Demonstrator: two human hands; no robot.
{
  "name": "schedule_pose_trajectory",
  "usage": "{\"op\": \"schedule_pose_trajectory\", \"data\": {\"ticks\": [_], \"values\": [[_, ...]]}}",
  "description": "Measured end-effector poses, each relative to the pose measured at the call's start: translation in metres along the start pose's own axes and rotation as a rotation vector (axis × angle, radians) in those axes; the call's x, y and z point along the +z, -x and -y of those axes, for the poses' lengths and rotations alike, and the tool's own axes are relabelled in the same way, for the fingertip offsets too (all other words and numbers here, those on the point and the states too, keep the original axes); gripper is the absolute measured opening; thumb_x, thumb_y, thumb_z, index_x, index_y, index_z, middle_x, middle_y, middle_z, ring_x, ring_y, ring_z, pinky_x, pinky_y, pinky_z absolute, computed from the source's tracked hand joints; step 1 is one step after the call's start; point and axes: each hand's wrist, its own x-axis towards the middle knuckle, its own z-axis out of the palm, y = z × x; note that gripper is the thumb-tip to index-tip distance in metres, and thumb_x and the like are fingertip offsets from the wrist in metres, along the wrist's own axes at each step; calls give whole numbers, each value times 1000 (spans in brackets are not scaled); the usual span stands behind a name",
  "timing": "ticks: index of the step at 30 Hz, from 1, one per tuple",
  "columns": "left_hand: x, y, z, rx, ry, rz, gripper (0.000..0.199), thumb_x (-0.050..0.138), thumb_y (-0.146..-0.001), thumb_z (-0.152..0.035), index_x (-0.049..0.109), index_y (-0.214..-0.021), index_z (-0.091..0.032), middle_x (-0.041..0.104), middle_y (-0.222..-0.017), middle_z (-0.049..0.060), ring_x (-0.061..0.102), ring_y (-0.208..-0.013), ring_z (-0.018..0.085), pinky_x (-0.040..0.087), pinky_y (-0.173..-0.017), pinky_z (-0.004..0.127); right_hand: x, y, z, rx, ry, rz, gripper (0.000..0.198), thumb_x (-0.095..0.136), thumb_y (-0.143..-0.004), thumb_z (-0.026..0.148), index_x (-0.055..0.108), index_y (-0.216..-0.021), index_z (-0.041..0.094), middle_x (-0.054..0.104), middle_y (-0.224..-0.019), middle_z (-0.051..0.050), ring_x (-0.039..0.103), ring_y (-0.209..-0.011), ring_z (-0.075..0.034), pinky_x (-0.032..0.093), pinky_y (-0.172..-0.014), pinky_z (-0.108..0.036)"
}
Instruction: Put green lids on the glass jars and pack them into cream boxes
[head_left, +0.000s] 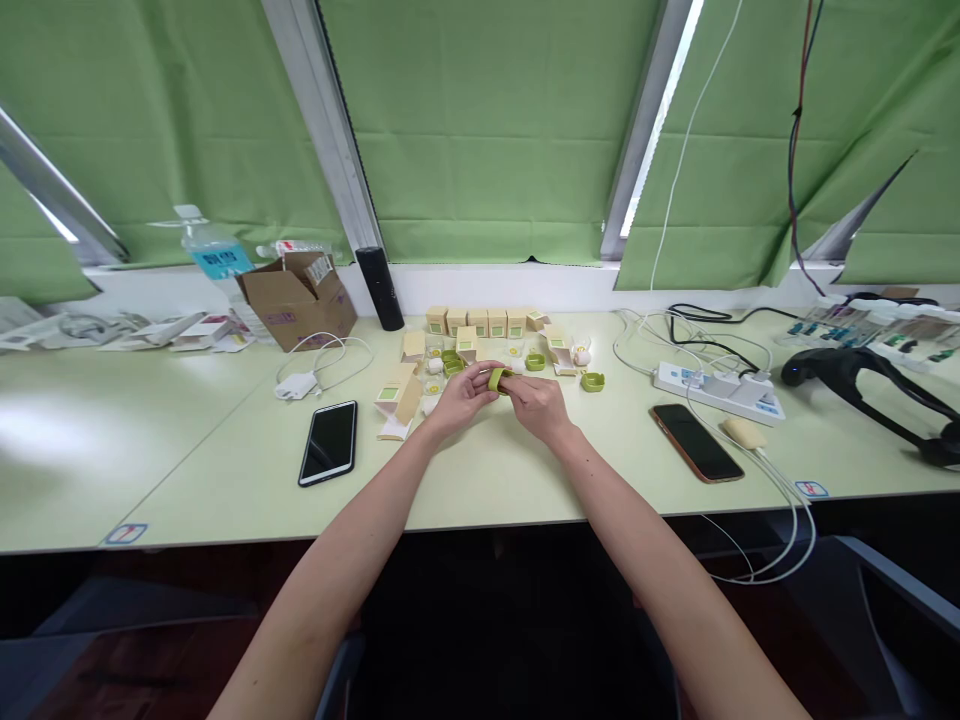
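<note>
Over the middle of the table, my left hand (463, 398) is closed around a small green case (496, 379). My right hand (538, 400) meets it from the other side, its bent fingers pressed at the case's opening; whether they pinch anything inside is hidden. Similar green cases lie about: one (592, 382) to the right, another (535, 362) just behind my right hand. Left of my left hand stands an opened cream carton (405, 392) with its flap down. Several closed cream boxes (496, 322) line up behind, and a small white piece (582, 357) rests by another opened carton (558, 350).
A phone (328, 444) lies at left and another phone (696, 443) at right. Beyond the latter is a white power strip (718, 391) with trailing cables. A cardboard box (300, 300), a black cylinder (379, 288) and a black headset (862, 385) stand farther out.
</note>
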Motion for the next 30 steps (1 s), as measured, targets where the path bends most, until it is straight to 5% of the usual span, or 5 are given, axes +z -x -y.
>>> {"op": "schedule_pose_trajectory", "data": {"ticks": [6, 14, 24, 30], "values": [[2, -1, 0, -19, -6, -14, 54, 88, -78, -34, 66, -125, -19, 75, -123, 14, 72, -114, 27, 58, -98, 39, 1, 1, -1, 37, -17, 72, 33, 47, -100, 10, 76, -96, 23, 79, -92, -5, 71, -80, -17, 54, -67, -26], [6, -1, 0, 38, -28, -113, 50, 86, -77, -30, 71, -123, -19, 75, -125, 12, 70, -120, 29, 55, -108, 48, 0, 1, -2, 139, -173, -72, 34, 53, -93, 13, 72, -118, 25, 80, -97, -6, 71, -70, -18, 62, -69, -34], [5, -4, 4, 116, -104, -290, 50, 85, -76, -29, 70, -122, -19, 73, -123, 12, 69, -109, 24, 54, -104, 43, -8, -4, 3, 186, -260, -170, 33, 59, -93, 17, 66, -124, 25, 77, -96, -6, 70, -68, -18, 64, -67, -37], [4, -3, 4, 103, -183, -326, 49, 86, -71, -30, 72, -118, -20, 72, -127, 11, 68, -100, 22, 55, -97, 41, -5, -3, 8, 281, -368, -28, 56, 65, -93, 27, 52, -147, 28, 62, -140, -15, 70, -97, -23, 67, -66, -37]]}}
